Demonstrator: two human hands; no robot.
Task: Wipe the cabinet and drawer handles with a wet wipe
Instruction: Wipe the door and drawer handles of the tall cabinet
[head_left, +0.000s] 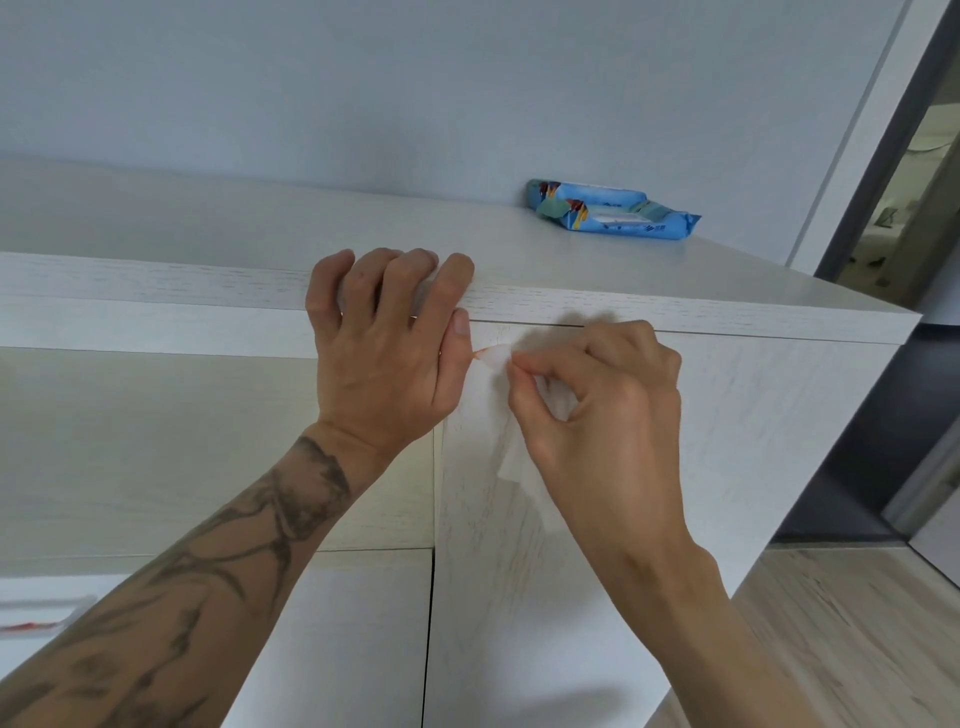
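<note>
A pale wood-grain cabinet (753, 405) fills the view. My left hand (384, 343) lies on its top front edge, fingers curled over the edge onto the top. My right hand (597, 400) pinches a white wet wipe (511, 447) against the upper left corner of the right door, where a small orange tab (480, 355) shows beside my left thumb. The wipe's loose end hangs down the door below my fingers. No handle is plainly visible; my hands hide that spot.
A blue wet wipe pack (613, 210) lies at the back right of the cabinet top, by the wall. A doorway (914, 182) opens at the right. Wood floor (857, 623) shows at the lower right. A drawer front (337, 649) sits lower left.
</note>
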